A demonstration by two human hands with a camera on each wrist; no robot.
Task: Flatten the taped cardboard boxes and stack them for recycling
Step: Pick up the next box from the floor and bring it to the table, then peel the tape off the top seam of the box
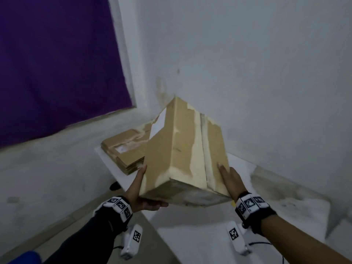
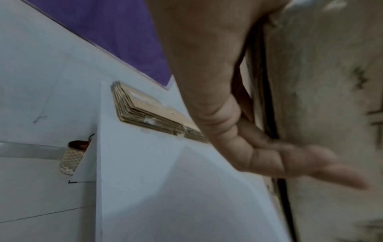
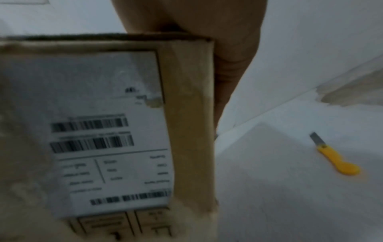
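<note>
1. Your left hand (image 1: 142,189) cups the box (image 1: 182,155) from its left side, thumb hooked under the near bottom edge; your right hand (image 1: 230,181) presses flat and straight-fingered on its right face.
2. That box is aloft between your palms, tilted, long axis running away from you toward the wall corner.
3. Just left of it, on the white table (image 1: 133,185), lies the flattened stack (image 1: 123,149), nearer your left hand.
4. A yellow cutter (image 3: 333,157) lies on the table on your right, so that hand is likelier to reach it.
</note>
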